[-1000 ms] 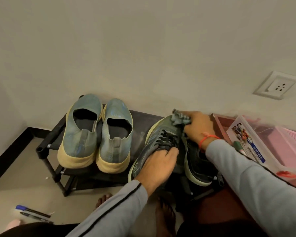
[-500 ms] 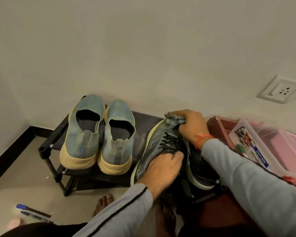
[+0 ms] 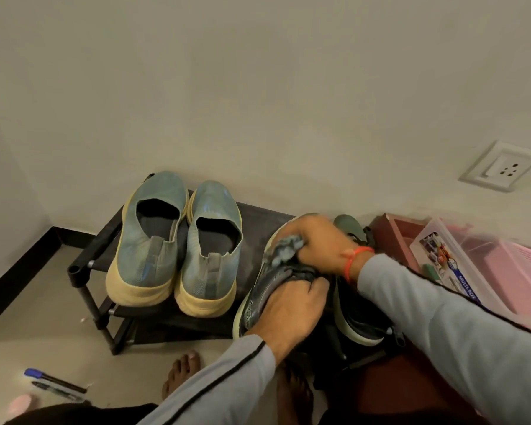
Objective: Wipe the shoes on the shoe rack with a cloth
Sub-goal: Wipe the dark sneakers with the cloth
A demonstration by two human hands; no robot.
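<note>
A wall (image 3: 258, 87) with a socket (image 3: 500, 167) was seen behind a low black rack (image 3: 258, 216) standing on the floor (image 3: 28, 302). A pink basket (image 3: 509, 271) and a clear box (image 3: 442, 271) were seen just right of the rack. On the rack's top shelf a pair of blue shoes (image 3: 178, 250) was set side by side, heels toward the camera. To their right a dark sneaker (image 3: 258, 299) was tilted up and held by the left hand (image 3: 292, 308), its grip closed round the laced upper. A second dark sneaker (image 3: 362, 326) lay beside it under the right sleeve. A grey cloth (image 3: 284, 251) was bunched in the closed grip of the right hand (image 3: 322, 240) and pressed on the held sneaker's toe. Two pens (image 3: 54, 384) lay on the floor.
</note>
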